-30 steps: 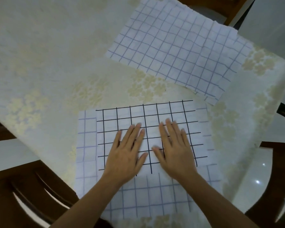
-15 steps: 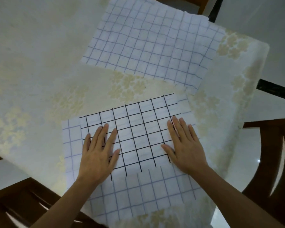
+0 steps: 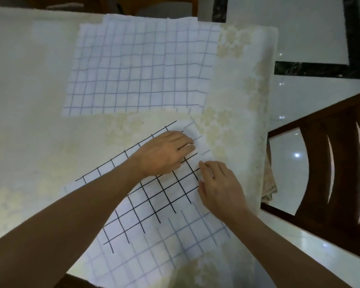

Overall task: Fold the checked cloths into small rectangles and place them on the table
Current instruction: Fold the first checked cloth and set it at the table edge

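Observation:
The near checked cloth [image 3: 164, 206] lies folded on the table, a bold black grid on its top layer and a pale blue grid on the layer below. My left hand [image 3: 166, 154] reaches across to the cloth's far right corner and rests flat there, fingers pointing right. Just below it, my right hand [image 3: 218, 186] lies on the cloth's right edge with fingers stretched toward the left hand. A second checked cloth [image 3: 141, 69], white with thin blue-grey lines, lies spread flat further back.
The table wears a cream floral tablecloth [image 3: 35, 104] that hangs over the right edge. A dark wooden chair [image 3: 330, 163] stands close on the right over a glossy white floor. Another chair back shows at the far edge.
Both hands slid from the middle of the black-grid layer to its right side, the left crossing over to the far right corner. The view swung, so the cloths now sit turned.

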Demonstrator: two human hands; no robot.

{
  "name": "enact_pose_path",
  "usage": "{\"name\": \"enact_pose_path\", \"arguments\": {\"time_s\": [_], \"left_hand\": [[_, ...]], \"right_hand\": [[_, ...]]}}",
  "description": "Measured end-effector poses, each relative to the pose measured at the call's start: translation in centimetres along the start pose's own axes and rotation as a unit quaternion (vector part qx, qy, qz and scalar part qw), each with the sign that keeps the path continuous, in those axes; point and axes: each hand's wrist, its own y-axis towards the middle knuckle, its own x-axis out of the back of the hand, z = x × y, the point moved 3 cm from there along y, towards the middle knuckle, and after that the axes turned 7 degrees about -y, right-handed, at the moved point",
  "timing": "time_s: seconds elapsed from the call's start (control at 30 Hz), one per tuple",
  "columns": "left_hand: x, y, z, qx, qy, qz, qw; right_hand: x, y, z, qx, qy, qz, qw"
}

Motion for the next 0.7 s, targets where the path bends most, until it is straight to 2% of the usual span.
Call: {"name": "enact_pose_path", "arguments": {"time_s": [0.2,0.37,0.7], "left_hand": [[-0.8,2.2,0.9,-0.056,-0.017,0.063,0.996],[-1.1,3.3,1.8,-0.071,-0.027,0.070,0.995],[-1.4,4.6,2.5,-0.093,-0.016,0.114,0.989]], "right_hand": [[-0.2,1.4,0.6,-0.067,-0.042,-0.011,0.997],[-1.0,2.4,1.2,-0.107,-0.058,0.003,0.993],[-1.7,4.1,1.5,-0.212,-0.001,0.009,0.977]]}}
